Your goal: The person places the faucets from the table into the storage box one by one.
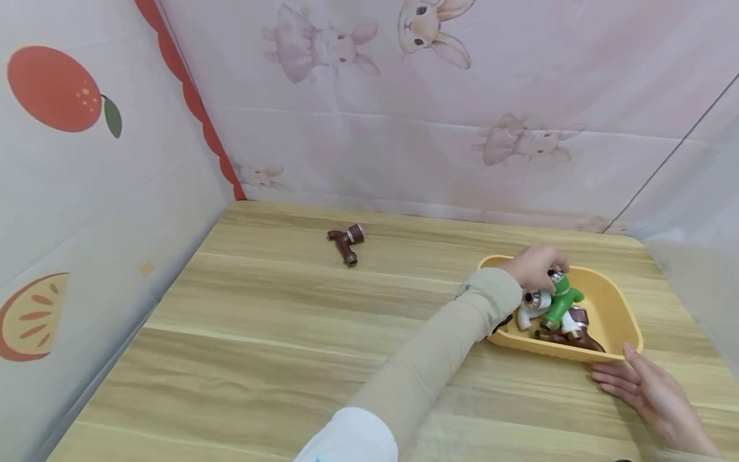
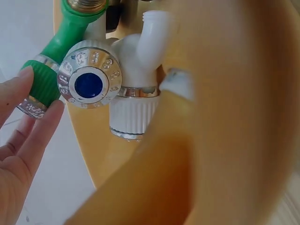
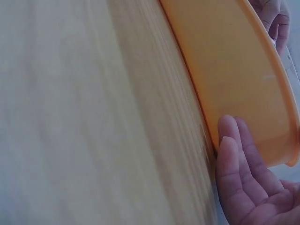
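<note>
My left hand point(image 1: 535, 266) reaches over the yellow plastic basin point(image 1: 626, 308) and pinches the ribbed knob of a green tap point(image 1: 560, 307) between thumb and fingers. In the left wrist view the green tap point(image 2: 61, 40) tilts beside a white tap with a blue-centred knob point(image 2: 89, 84). Another white tap point(image 2: 136, 103) lies below it. Under the green tap in the basin is a dark brown tap point(image 1: 586, 339), partly covered. My right hand point(image 1: 655, 391) is at the basin's near right corner, thumb by the rim, fingers extended along the outer wall point(image 3: 239, 79).
A single brown tap point(image 1: 344, 244) lies on the wood-grain table point(image 1: 260, 308), left of the basin. Fabric walls with rabbit prints point(image 1: 427, 29) and fruit prints point(image 1: 54, 88) border the table at the back and left.
</note>
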